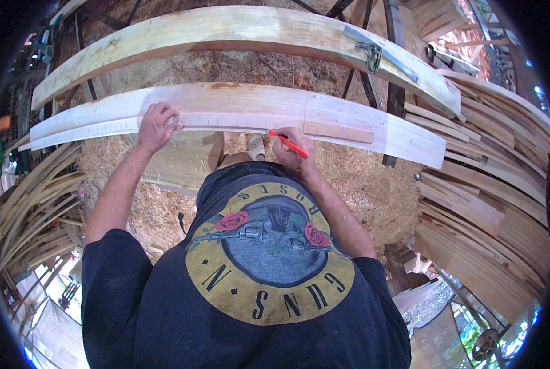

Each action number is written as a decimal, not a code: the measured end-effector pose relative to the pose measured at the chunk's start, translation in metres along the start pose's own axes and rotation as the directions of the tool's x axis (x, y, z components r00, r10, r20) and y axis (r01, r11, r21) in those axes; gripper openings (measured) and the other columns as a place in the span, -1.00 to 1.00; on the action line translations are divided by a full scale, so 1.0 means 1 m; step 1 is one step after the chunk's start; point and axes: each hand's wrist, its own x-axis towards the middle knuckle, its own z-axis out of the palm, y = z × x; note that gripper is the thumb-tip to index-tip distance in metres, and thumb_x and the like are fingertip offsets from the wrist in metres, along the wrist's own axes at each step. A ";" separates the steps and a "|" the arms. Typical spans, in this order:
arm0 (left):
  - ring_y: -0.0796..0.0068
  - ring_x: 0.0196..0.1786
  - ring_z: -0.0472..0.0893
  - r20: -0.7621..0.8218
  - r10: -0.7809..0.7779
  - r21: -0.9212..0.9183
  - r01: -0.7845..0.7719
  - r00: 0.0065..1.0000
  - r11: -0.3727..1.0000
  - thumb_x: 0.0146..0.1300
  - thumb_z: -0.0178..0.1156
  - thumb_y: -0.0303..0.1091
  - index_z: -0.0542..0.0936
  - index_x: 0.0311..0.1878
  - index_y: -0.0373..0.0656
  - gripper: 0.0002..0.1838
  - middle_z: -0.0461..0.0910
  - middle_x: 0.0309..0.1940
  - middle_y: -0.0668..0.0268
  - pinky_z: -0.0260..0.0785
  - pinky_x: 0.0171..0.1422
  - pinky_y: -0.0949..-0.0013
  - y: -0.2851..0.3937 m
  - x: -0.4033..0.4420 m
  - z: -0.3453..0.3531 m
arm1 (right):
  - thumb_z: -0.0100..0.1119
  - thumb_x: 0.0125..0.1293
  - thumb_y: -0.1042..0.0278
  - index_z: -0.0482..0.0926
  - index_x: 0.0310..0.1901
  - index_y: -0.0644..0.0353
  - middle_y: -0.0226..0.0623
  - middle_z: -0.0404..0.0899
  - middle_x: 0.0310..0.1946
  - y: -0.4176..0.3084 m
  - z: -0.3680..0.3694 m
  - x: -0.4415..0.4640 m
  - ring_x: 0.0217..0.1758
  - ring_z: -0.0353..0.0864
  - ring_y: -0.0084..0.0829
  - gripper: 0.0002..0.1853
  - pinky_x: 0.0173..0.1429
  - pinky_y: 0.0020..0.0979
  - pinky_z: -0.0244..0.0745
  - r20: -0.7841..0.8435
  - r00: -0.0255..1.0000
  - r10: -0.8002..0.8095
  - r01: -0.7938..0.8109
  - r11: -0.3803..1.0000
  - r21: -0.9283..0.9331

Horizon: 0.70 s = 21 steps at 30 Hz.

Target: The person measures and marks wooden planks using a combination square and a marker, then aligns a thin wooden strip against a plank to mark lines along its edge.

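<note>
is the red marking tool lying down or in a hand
In a hand: the right hand grips the red marking tool at a slant, its tip by the pale board's near edge.

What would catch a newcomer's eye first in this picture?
Probably the big yellow ring print with red roses on the dark T-shirt, filling the lower middle. Next, the bright red pen or pencil in the right hand, just above it. Two long pale boards sweep across the top.

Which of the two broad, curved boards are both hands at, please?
The nearer board, with tick marks along it; the farther board carries a square-like tool instead.
</note>
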 end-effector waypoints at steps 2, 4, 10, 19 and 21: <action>0.08 0.02 0.54 -0.005 0.006 0.001 -0.006 1.000 1.000 0.03 0.48 -0.35 0.68 -0.10 -0.14 -0.67 0.57 -0.08 0.20 0.44 0.17 0.09 -0.001 0.000 0.001 | 0.34 0.18 0.52 0.62 -0.18 0.14 -0.20 0.63 -0.46 0.001 0.001 0.000 -0.44 0.68 -0.22 -0.83 -0.37 -0.26 0.57 -0.006 1.000 -0.025 0.025 1.000 -0.015; 0.08 0.01 0.54 -0.012 0.015 0.003 -0.015 1.000 1.000 0.04 0.48 -0.35 0.67 -0.11 -0.15 -0.68 0.57 -0.08 0.20 0.44 0.16 0.10 -0.001 0.000 0.001 | 0.34 0.18 0.51 0.63 -0.18 0.14 -0.19 0.63 -0.46 0.001 0.000 0.000 -0.44 0.68 -0.20 -0.83 -0.36 -0.25 0.57 0.009 1.000 -0.018 0.018 1.000 -0.020; 0.08 0.00 0.54 -0.016 0.014 0.013 -0.013 1.000 1.000 0.10 0.45 -0.34 0.68 -0.13 -0.16 -0.73 0.58 -0.09 0.19 0.44 0.14 0.10 0.001 0.001 0.000 | 0.35 0.18 0.50 0.63 -0.19 0.15 -0.19 0.64 -0.45 0.004 0.002 0.000 -0.43 0.69 -0.19 -0.84 -0.36 -0.22 0.57 -0.010 1.000 -0.020 0.020 1.000 -0.015; 0.06 0.00 0.54 -0.009 -0.001 -0.002 0.001 1.000 1.000 0.11 0.46 -0.32 0.68 -0.13 -0.14 -0.73 0.59 -0.09 0.18 0.44 0.15 0.09 0.002 0.001 -0.001 | 0.37 0.20 0.47 0.65 -0.19 0.13 -0.19 0.67 -0.43 0.001 0.002 -0.001 -0.42 0.71 -0.22 -0.85 -0.33 -0.26 0.60 -0.005 1.000 0.010 -0.010 0.999 -0.031; 0.06 0.00 0.55 -0.003 -0.005 -0.007 0.005 1.000 1.000 0.10 0.47 -0.32 0.68 -0.13 -0.14 -0.72 0.59 -0.08 0.18 0.44 0.15 0.09 0.002 0.000 -0.001 | 0.37 0.18 0.47 0.65 -0.19 0.13 -0.19 0.65 -0.44 0.000 0.003 -0.001 -0.43 0.70 -0.20 -0.84 -0.35 -0.24 0.59 -0.008 1.000 0.006 -0.007 1.000 -0.023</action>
